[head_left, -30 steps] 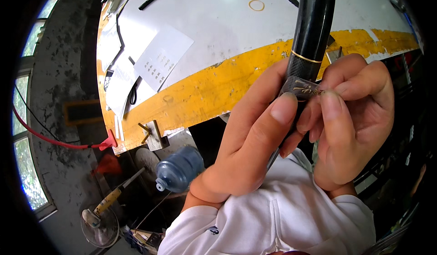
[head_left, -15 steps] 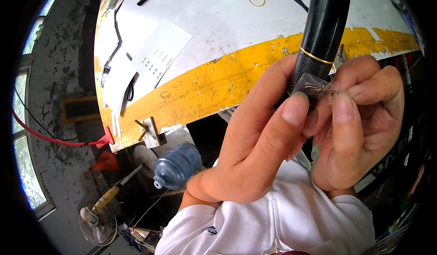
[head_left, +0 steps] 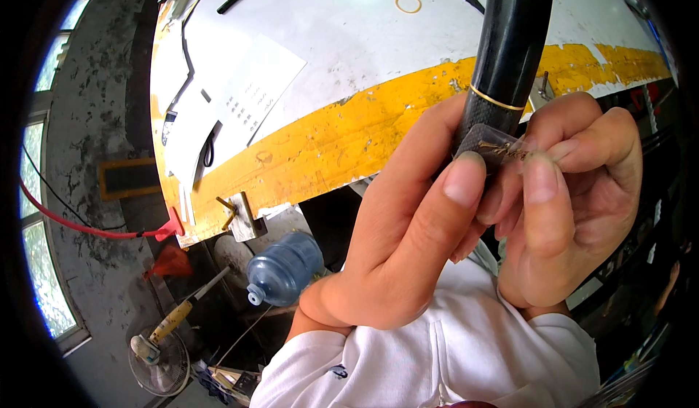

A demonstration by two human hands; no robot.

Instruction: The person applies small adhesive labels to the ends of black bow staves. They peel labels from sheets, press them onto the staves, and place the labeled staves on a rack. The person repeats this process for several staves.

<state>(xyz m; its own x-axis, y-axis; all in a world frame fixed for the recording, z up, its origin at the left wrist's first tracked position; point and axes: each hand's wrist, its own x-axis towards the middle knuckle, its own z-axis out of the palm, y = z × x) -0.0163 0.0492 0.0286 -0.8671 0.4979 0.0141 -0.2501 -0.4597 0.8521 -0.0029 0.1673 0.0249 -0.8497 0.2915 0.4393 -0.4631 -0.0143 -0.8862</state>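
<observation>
My left hand [head_left: 415,240] is wrapped round the lower end of a glossy black tube [head_left: 513,33], its thumb lying along the near side. The tube has a thin gold ring [head_left: 496,98] and a woven-looking dark section below it. Against that section lies a small clear film [head_left: 489,136] with gold marks, which seems to be a decal. The fingertips of my right hand [head_left: 575,189] pinch the film's right end between thumb and finger. Its left end reaches close to my left thumb. My fingers hide the tube's lower tip.
Beyond my hands is a white table with a worn yellow edge [head_left: 342,128]. On it lie a printed paper sheet [head_left: 266,80], a tan rubber band [head_left: 408,4] and dark strips. A clamp [head_left: 244,215] grips its edge. Below left are a blue water bottle [head_left: 285,266] and a fan [head_left: 160,361].
The tube and both hands have shifted slightly left. The film has tilted against the tube, and its gold marks look darker now. Both hands keep their hold.
</observation>
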